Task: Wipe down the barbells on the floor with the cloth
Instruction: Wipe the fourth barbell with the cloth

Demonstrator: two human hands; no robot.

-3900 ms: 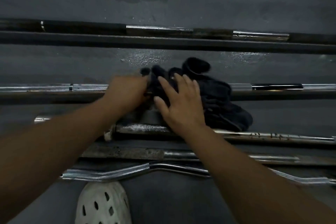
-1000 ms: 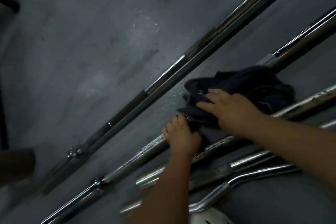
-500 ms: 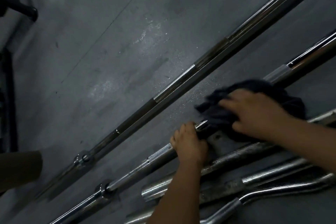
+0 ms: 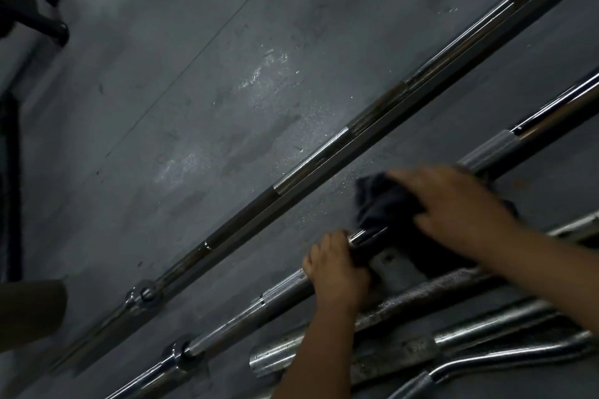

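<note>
One dark cloth (image 4: 381, 201) sits bunched over the second barbell (image 4: 282, 288) out, down on the grey floor (image 4: 194, 74). Right hand (image 4: 453, 204) presses flat on it, fingers stretched out, bit blurry tbh. Left hand (image 4: 337, 266) is curled round that same bar, just beside the cloth. Far barbell (image 4: 324, 152) lies alongside, and a knurled bar (image 4: 421, 296) sits closer in.

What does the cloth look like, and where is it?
The cloth is dark, nearly black, soft and crumpled into a bunch. It lies over the second bar from the top. The right hand presses flat on it, hiding much of it. The left hand grips the same bar beside its edge.
</note>
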